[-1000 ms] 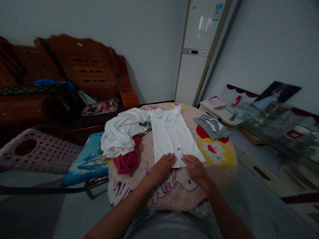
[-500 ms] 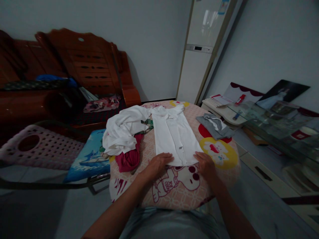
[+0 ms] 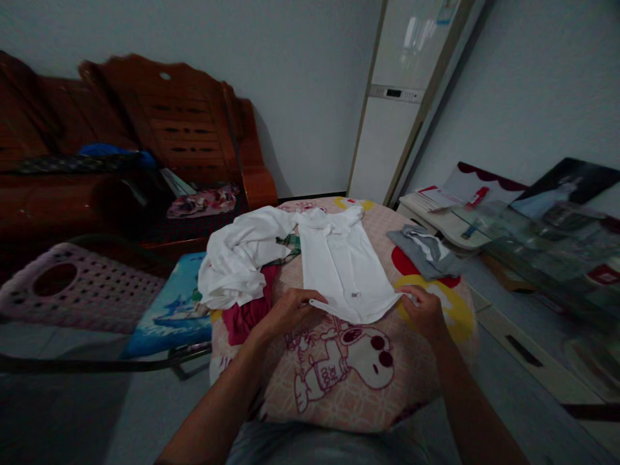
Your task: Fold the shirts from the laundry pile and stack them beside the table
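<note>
A white short-sleeved shirt point(image 3: 346, 265) lies spread on the round table, its collar at the far side and its hem toward me. My left hand point(image 3: 294, 310) pinches the left corner of the hem. At the right corner, my right hand point(image 3: 422, 310) grips the hem between thumb and fingers. Both corners are raised a little, while the middle of the hem sags onto the cloth. Left of the shirt sits a crumpled heap of white clothing point(image 3: 242, 255), with a dark red garment point(image 3: 249, 316) partly under it.
A patterned pink tablecloth point(image 3: 349, 407) covers the table. Folded grey clothing point(image 3: 421, 248) lies at its right. A chair with a blue cushion point(image 3: 167, 310) stands left, a wooden sofa point(image 3: 179, 129) behind. To the right is a cabinet with a glass top point(image 3: 537, 245).
Both hands have moved apart and lifted the hem corners off the table, where the hem lay flat before. The camera view has shifted slightly.
</note>
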The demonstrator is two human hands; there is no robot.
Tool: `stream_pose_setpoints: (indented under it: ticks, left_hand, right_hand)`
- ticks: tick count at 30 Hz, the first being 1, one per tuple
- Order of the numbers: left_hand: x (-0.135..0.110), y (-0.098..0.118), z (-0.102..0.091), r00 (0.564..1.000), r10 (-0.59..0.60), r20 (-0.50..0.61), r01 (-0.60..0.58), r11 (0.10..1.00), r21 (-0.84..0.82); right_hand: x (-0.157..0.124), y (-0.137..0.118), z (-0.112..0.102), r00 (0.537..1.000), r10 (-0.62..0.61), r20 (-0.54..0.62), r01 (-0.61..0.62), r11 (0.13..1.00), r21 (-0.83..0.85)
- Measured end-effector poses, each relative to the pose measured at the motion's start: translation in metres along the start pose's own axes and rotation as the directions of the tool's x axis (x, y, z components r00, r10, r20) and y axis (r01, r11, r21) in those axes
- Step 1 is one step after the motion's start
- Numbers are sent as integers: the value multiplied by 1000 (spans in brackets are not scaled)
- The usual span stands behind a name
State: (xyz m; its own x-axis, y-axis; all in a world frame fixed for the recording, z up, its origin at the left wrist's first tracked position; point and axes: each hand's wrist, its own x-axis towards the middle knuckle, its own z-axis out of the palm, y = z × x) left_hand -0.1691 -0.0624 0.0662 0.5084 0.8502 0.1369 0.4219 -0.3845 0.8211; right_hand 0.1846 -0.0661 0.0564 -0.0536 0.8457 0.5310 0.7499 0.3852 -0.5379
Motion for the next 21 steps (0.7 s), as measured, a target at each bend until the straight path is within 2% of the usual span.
stream_pose_setpoints:
  ticks: [4,6,8,9,11,12,13,14,15,16,18,19,21]
  left_hand:
    - [25,-13,-17,994,36,-104,-49,990,-134]
    - [43,-27,-25,988,-8,-154,-18,986,-166]
    - [63,-40,-31,962,-104,-253,72,989,-133]
    - [71,-46,-33,929,-160,-334,140,987,-81]
    - [82,-53,-34,818,-203,-538,276,960,57]
    - [84,-55,-33,765,-169,-622,314,941,130]
    - [83,-55,-30,734,-108,-670,320,926,201]
    - [80,-54,-26,736,-37,-676,292,918,268]
    - [75,-52,-20,766,34,-642,235,915,328]
    - [69,-49,-13,817,94,-569,158,913,377]
    - [56,-43,3,922,166,-349,4,899,438]
    - [51,-40,12,956,177,-236,-51,887,459]
    - [45,-39,27,984,158,-79,-95,853,514]
  right_hand:
    - [45,1,9,999,2,-36,0,999,45]
    - [74,5,20,999,17,-31,-16,999,34]
    - [103,10,35,999,40,-5,-40,999,4]
    - [115,13,42,998,57,-9,-58,998,-25]
    - [131,17,57,996,89,-32,-92,990,-107]
    - [134,18,63,994,94,-46,-100,984,-147]
    - [132,18,69,995,85,-50,-93,979,-182]
    - [127,18,73,997,62,-42,-69,976,-206]
    - [119,17,76,999,27,-18,-30,975,-222]
    - [109,15,78,1000,-15,18,19,973,-230]
    - [85,9,81,989,-94,110,118,965,-235]
    - [73,6,81,979,-126,162,163,958,-238]
    - [54,1,82,948,-171,267,241,936,-258]
